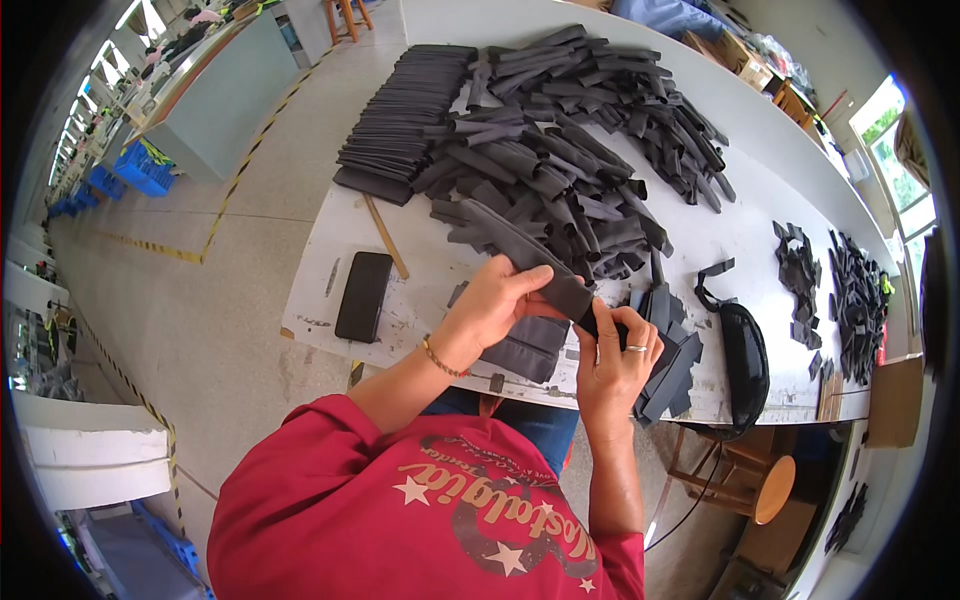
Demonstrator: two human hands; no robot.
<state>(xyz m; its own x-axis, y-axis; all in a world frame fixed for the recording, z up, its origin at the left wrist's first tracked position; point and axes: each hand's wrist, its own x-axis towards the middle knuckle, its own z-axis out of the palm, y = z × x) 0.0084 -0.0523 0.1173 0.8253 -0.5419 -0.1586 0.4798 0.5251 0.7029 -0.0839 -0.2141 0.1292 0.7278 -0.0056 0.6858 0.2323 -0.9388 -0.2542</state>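
A long dark grey fabric strip [515, 243], folded into a flat tube, stretches between my hands above the table's front edge. My left hand [500, 300] is closed around its middle, thumb on top. At its near right end, my right hand [616, 352] pinches the strip, a ring on one finger. Under my hands lies a flat dark fabric piece [524, 348]. Right of my right hand is a stack of flat black pieces [672, 365]. Beyond my hands spreads a loose heap of similar fabric tubes [560, 170].
A neat row of strips [405, 115] lies at the far left of the white table [315, 270]. Nearer are a black phone [364, 296] and a wooden stick [386, 237]. A black mesh case [743, 365] stands at the right, a wooden stool [772, 490] below it.
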